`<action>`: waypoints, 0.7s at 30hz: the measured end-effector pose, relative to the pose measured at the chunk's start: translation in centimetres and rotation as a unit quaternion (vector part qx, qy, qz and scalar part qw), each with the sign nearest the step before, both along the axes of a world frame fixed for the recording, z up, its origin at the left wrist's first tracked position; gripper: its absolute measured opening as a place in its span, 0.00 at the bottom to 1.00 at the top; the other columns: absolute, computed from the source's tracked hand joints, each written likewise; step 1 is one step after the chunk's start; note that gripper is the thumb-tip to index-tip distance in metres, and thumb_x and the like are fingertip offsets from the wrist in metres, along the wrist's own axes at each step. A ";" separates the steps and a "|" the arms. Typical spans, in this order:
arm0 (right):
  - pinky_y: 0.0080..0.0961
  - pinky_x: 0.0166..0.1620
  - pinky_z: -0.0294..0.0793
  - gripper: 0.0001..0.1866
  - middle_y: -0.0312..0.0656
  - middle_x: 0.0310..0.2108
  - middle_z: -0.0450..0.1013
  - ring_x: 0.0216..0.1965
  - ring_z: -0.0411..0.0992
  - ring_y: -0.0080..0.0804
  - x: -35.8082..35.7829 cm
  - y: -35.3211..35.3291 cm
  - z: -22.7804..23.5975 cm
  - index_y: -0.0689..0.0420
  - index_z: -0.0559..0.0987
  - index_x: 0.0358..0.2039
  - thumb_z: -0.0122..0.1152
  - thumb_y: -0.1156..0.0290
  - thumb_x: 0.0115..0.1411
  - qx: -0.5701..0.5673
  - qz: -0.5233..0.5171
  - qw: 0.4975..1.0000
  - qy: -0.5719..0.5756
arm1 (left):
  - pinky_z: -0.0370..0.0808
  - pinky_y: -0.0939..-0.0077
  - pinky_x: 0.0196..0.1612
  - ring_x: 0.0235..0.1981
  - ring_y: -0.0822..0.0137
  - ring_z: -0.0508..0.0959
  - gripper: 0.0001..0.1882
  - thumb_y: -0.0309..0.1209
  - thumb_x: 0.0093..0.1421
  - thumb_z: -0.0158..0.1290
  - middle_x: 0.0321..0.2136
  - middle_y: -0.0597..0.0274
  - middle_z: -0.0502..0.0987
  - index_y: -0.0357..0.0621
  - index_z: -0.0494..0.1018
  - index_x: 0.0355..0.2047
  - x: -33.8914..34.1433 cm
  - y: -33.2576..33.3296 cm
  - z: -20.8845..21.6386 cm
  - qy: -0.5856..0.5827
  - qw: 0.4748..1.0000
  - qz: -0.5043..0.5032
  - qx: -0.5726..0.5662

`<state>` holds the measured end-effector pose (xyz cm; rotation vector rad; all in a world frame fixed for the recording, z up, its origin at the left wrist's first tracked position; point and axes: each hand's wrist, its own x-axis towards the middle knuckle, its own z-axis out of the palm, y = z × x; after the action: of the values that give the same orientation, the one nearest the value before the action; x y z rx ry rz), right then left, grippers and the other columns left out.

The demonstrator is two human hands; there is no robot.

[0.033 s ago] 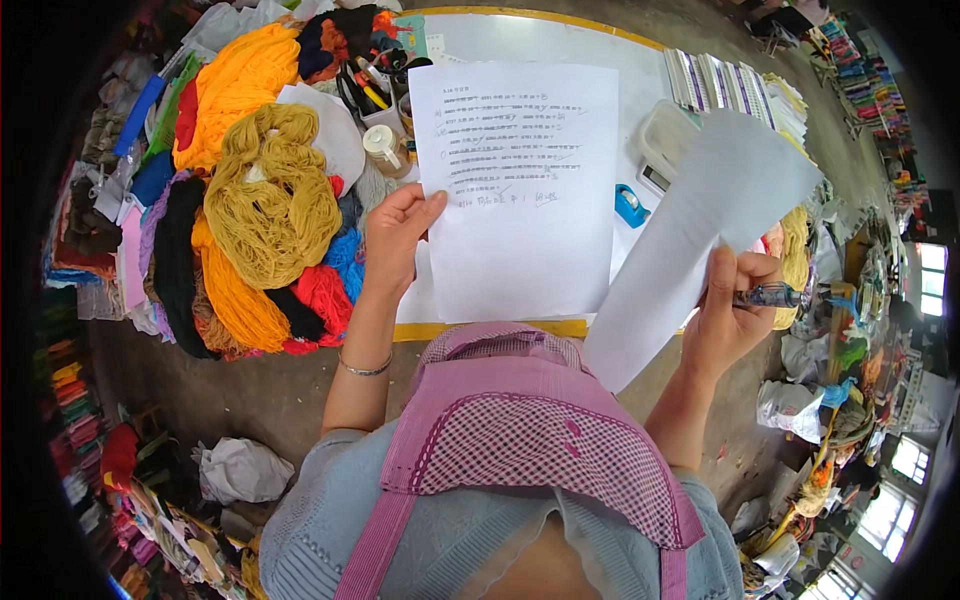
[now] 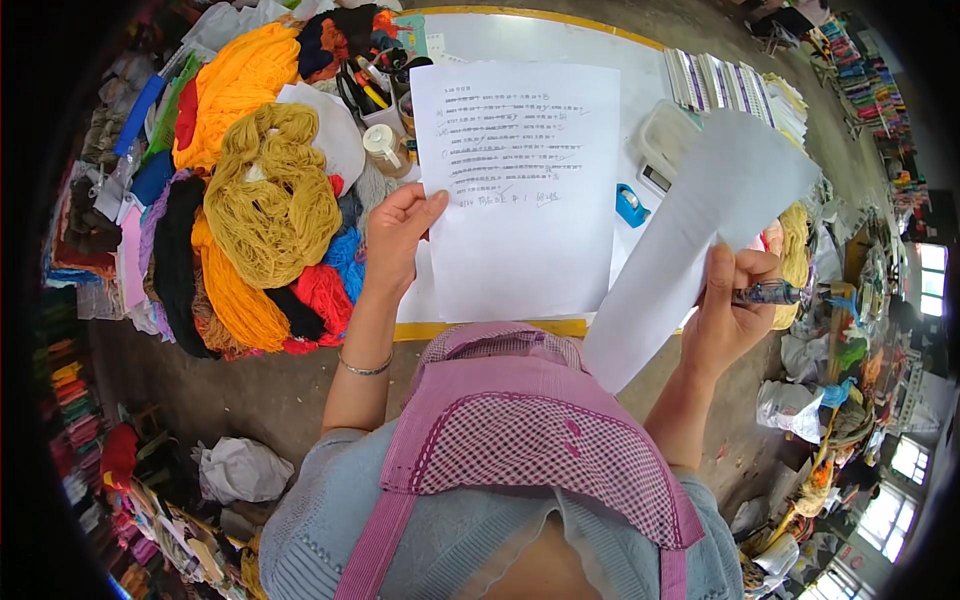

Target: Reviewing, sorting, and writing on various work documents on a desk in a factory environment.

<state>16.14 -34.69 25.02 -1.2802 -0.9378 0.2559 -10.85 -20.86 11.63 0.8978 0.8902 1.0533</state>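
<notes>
A white sheet of paper (image 2: pixel 525 250) with printed and handwritten lines, many crossed out, is held up at its left edge by my left hand (image 2: pixel 397 235). The thumb lies on the front and the fingers are bent behind. My right hand (image 2: pixel 735 300) pinches a second sheet (image 2: pixel 690 215), tilted and curved, whose visible side looks blank. A dark, partly see-through pen (image 2: pixel 768 293) is also in this hand, pointing out to the right. Both sheets are above the near part of the white table (image 2: pixel 540 32), and the right one hangs past its front edge.
Yarn skeins (image 2: pixel 262 195) in several colours are heaped on the left. Near them stand a white-capped jar (image 2: pixel 386 150) and a tool holder (image 2: pixel 372 90). Beyond the sheets are a blue tape dispenser (image 2: pixel 631 206), a clear tub (image 2: pixel 668 138) and stacked booklets (image 2: pixel 705 80).
</notes>
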 end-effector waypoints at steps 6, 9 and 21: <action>0.11 0.20 0.62 0.08 0.30 0.19 0.69 0.17 0.63 0.12 -1.7 0.8 1.1 0.59 0.71 0.34 0.63 0.80 0.61 -0.058 0.046 0.997 0.033 | 0.61 0.90 0.26 0.24 0.87 0.71 0.07 0.29 0.62 0.59 0.27 0.73 0.80 0.39 0.78 0.38 0.4 -0.2 -0.2 0.006 1.000 -0.018 -0.001; 0.11 0.20 0.62 0.08 0.30 0.19 0.69 0.17 0.64 0.11 -2.7 1.3 1.5 0.59 0.71 0.34 0.63 0.80 0.61 -0.063 0.070 0.995 0.030 | 0.61 0.91 0.26 0.24 0.87 0.70 0.07 0.29 0.63 0.59 0.26 0.74 0.79 0.39 0.78 0.38 1.1 -0.6 0.6 0.010 1.000 -0.019 0.001; 0.16 0.24 0.66 0.09 0.37 0.27 0.78 0.20 0.68 0.15 -6.7 5.8 -0.6 0.61 0.74 0.38 0.65 0.75 0.61 -0.233 0.202 0.951 0.033 | 0.66 0.90 0.30 0.27 0.86 0.73 0.06 0.27 0.65 0.55 0.29 0.71 0.80 0.41 0.75 0.41 2.7 -1.4 0.5 -0.035 0.996 -0.071 -0.029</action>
<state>9.46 -28.88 24.45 -1.4846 -1.1186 0.8785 -8.18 -22.23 12.11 0.8581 0.7815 0.9264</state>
